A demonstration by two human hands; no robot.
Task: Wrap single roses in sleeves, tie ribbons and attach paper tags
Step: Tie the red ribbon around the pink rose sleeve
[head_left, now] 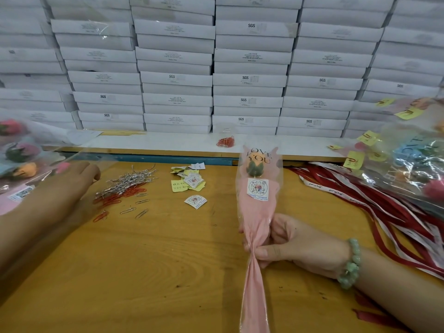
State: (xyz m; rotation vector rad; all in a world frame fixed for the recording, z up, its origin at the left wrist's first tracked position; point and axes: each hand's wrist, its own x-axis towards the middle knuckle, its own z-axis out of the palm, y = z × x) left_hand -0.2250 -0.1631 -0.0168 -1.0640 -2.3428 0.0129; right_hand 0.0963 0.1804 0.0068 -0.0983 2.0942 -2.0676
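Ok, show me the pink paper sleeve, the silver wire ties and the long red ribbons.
pink paper sleeve [255, 212]: head view, its pink middle part
silver wire ties [129, 181]: head view, pile's middle
long red ribbons [374, 207]: head view, a red strand

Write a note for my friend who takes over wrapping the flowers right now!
Right hand: fingers grip the gathered neck of the pink-and-clear plastic sleeve holding an orange rose; a white square sticker is on it.
Left hand: open, holding nothing, near the pile of silver wire ties.
Red and white ribbons lie on the wooden table to the right; yellow paper tags in the middle.
Done: rose sleeved. Left: ribbon and tag.
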